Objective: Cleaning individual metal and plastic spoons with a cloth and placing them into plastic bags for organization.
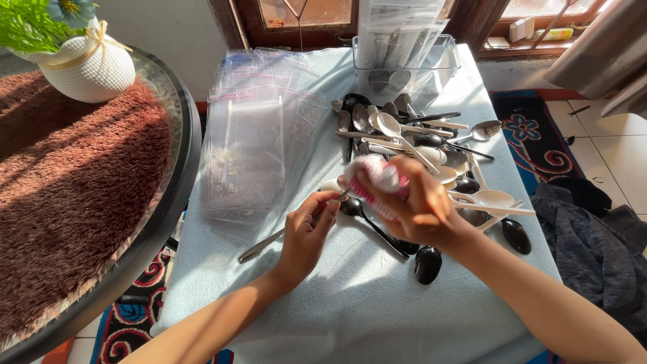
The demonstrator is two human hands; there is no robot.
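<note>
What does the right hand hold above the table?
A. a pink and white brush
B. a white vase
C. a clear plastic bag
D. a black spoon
A: the right hand grips a pink and white brush over the metal spoon that the left hand holds.

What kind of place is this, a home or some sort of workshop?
Probably a room in a home used for hand work. A small cloth-covered table stands under a wooden window, bearing a pile of plastic spoons and a stack of clear bags. A patterned rug covers the tiled floor.
</note>
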